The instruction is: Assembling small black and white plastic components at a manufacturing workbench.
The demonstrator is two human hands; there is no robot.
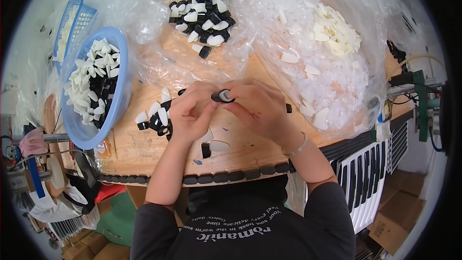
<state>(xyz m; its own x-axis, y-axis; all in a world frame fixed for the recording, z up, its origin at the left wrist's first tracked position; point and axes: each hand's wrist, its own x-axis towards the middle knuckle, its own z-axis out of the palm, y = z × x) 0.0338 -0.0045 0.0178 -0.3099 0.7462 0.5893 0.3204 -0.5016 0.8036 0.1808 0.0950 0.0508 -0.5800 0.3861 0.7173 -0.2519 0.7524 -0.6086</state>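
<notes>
Over the middle of the wooden table [250,164], my two hands meet around a small black cap-like piece [223,96] with a pale grey inside. Its left edge is pinched by my left hand [193,110], and my right hand [257,107] grips the other side with thumb and fingers. To the left of my left hand lies a small heap of black caps and white oval pieces [155,116], partly hidden by it. Below the hands, near the table's front edge, rest a white flat piece [219,146] and a small black block [206,151].
A blue basin [126,87] of white and black pieces stands at left, a blue basket [83,17] behind it. Joined black-and-white pieces [204,14] are piled at the back. A clear plastic sheet [332,96] with white and cream pieces covers the right. Black ovals [220,177] line the front edge.
</notes>
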